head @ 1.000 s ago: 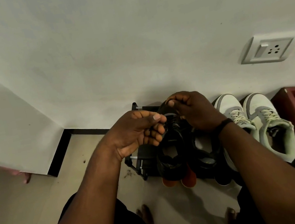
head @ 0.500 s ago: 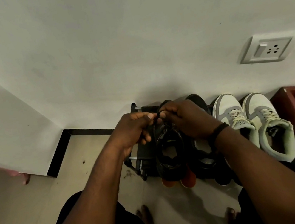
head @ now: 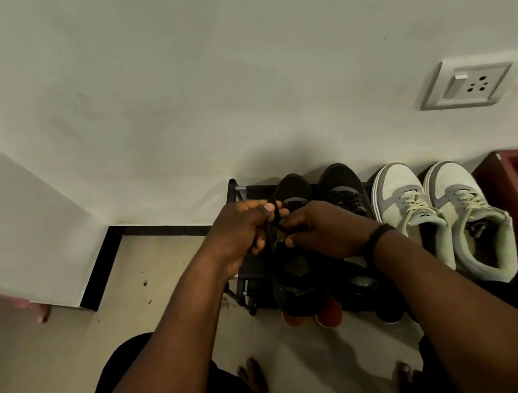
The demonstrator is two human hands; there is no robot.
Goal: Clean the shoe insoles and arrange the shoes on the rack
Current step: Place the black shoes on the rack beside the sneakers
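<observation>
Both hands [head: 246,229] [head: 323,233] pinch black laces [head: 276,217] above black shoe [head: 298,269].

Black rack [head: 233,197] carries black shoes [head: 341,188], white sneakers [head: 400,202].

A home, by the look of a hallway corner — a low black shoe rack [head: 233,197] against a plain white wall [head: 227,63], sneakers [head: 426,211] lined up, a wall socket [head: 464,83], tiled floor [head: 36,356] and bare feet [head: 253,375].
</observation>
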